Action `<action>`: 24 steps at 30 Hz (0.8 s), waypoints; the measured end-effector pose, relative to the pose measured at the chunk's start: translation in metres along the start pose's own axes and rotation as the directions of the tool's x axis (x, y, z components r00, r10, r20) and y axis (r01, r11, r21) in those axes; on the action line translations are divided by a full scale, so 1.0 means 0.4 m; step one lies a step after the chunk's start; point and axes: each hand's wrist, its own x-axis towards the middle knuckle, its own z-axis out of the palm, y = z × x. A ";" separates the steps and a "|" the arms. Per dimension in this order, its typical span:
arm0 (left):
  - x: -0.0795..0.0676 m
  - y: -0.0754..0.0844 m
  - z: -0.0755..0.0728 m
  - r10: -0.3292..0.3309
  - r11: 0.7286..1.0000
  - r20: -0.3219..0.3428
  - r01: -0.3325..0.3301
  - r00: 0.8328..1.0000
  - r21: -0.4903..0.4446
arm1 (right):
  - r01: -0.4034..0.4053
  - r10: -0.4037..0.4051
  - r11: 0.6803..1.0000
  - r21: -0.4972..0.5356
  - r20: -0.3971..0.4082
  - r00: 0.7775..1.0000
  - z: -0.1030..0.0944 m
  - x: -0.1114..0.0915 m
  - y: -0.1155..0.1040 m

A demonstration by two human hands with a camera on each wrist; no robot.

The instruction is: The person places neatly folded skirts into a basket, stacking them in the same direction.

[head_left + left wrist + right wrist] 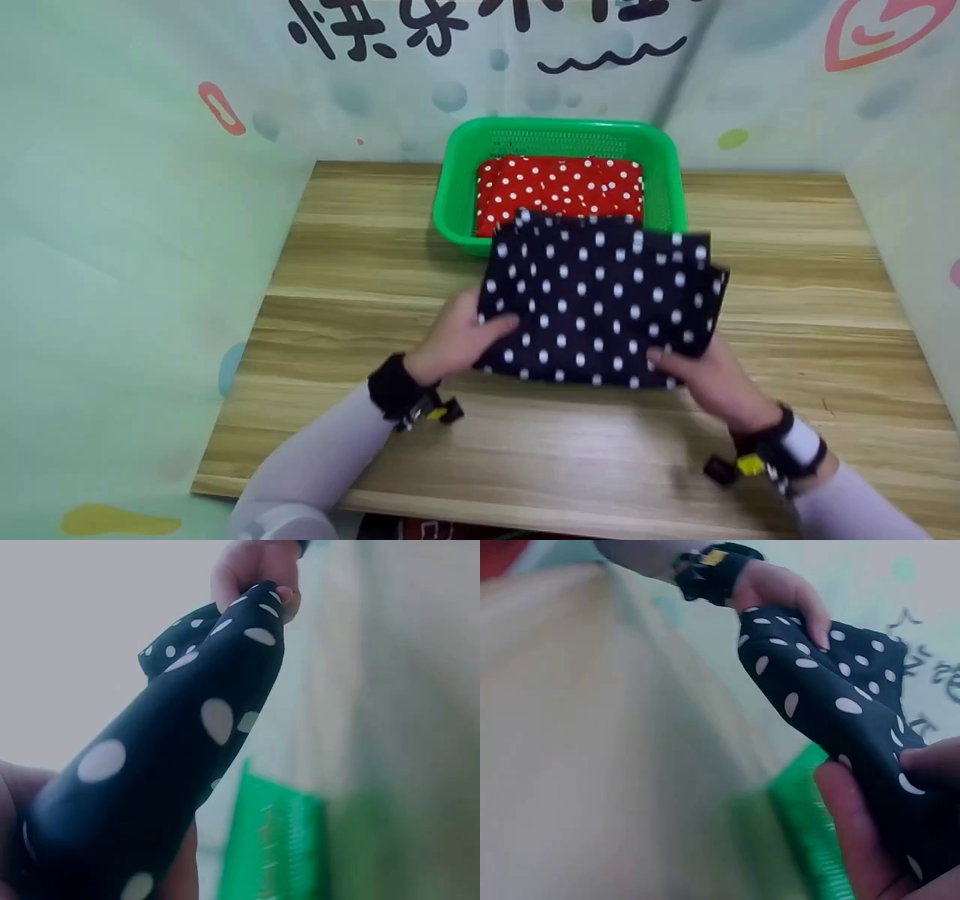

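Observation:
A folded black cloth with white polka dots (592, 300) is held up above the table, its top edge overlapping the front of a green basket (461, 187). My left hand (461, 337) grips the cloth's left side, thumb on the near face and fingers behind. On the right side my right hand (716, 379) pinches it the same way, thumb in front. Both wrist views show the cloth (165, 735) as a thick folded layer between the two hands. Inside the basket lies a folded red cloth with white dots (562, 184), its lower part hidden by the black one.
The basket stands at the back of a wood-grain table (360, 247), close to a printed wall sheet (420, 97) with dark lettering. Similar pale sheets rise on the left and right. The table's front edge runs below my forearms.

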 end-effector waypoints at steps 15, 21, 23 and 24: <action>0.518 0.004 -0.162 -0.195 0.981 -0.284 0.189 0.939 -0.050 | -0.036 0.099 0.968 0.248 -0.249 0.963 -0.054 0.491 -0.107; 0.501 -0.010 -0.184 -0.296 0.939 -0.346 0.337 0.891 0.065 | -0.099 0.019 0.984 -0.149 -0.464 0.886 -0.032 0.479 -0.094; 0.475 -0.011 -0.189 -0.277 0.935 -0.402 0.341 0.873 0.097 | -0.066 -0.069 0.969 -0.238 -0.516 0.854 -0.028 0.447 -0.093; 0.459 -0.012 -0.188 -0.246 0.940 -0.426 0.322 0.870 0.113 | -0.028 -0.126 0.961 -0.275 -0.527 0.841 -0.025 0.429 -0.091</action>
